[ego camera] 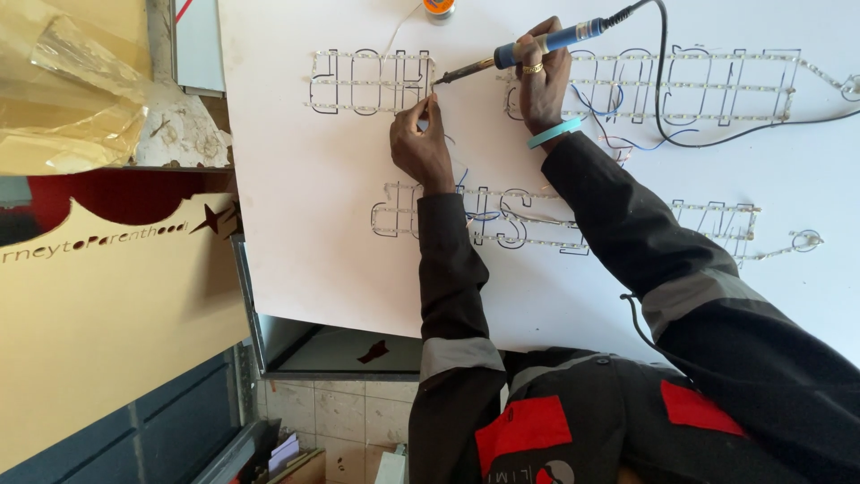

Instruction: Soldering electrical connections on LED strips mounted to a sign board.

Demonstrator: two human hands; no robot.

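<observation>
On the white board (pixel 296 224), right hand (pixel 542 85) fingers grip soldering iron (pixel 528 49); left hand (pixel 419 143) fingers pinch wire (pixel 428 94).

Matt white board (pixel 313 251), blue plastic-handled soldering iron (pixel 511 56) with a metal tip

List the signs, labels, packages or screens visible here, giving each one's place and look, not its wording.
White sign board: flat under both hands, black letter outlines lined with pale LED strips.
Tan cut-out sign panel: at left, wavy upper edge, dark cut-through lettering and a star.
Clear yellowish plastic wrap: top left, crumpled.
Red patches with a light emblem: on the dark jacket, bottom centre.
No screens.
</observation>
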